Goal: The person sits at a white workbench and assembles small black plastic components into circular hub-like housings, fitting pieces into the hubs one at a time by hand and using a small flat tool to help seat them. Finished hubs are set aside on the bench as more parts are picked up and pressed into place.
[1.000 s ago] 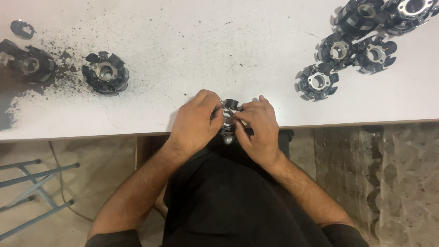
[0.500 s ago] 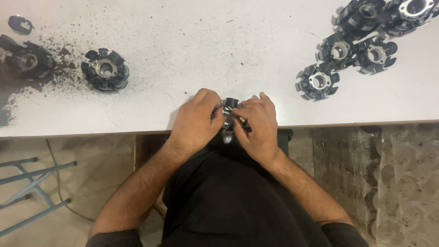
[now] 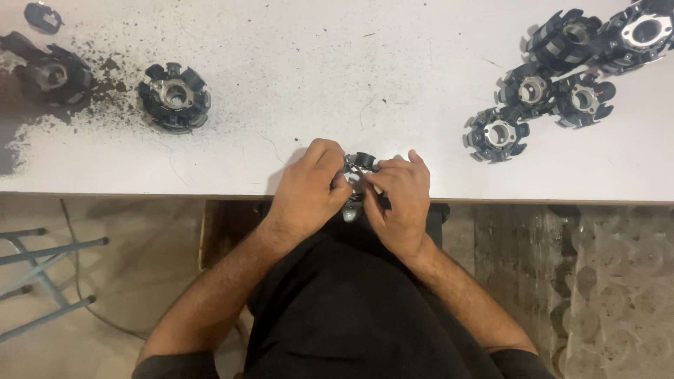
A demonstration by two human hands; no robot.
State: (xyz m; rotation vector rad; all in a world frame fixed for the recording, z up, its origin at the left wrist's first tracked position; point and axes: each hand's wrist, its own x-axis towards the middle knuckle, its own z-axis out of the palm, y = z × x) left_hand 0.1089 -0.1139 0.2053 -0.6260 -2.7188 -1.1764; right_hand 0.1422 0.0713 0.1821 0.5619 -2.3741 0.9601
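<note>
Holding a small black-and-metal toothed part [image 3: 358,172] between both hands at the near edge of the white table [image 3: 337,70].

Left hand [image 3: 309,189] is curled around the part's left side; right hand [image 3: 400,200] pinches its right side, a thin wire or pin showing between my fingers. Part is mostly hidden by my fingers, partly over the table edge. Judged stiff, fairly heavy for its size, likely gritty; the fine windings look fragile, so I would grip the outer teeth and metal hub. A matching part [image 3: 174,96] sits left amid dark debris [image 3: 84,77]; a cluster of others [image 3: 554,77] lies far right.
</note>
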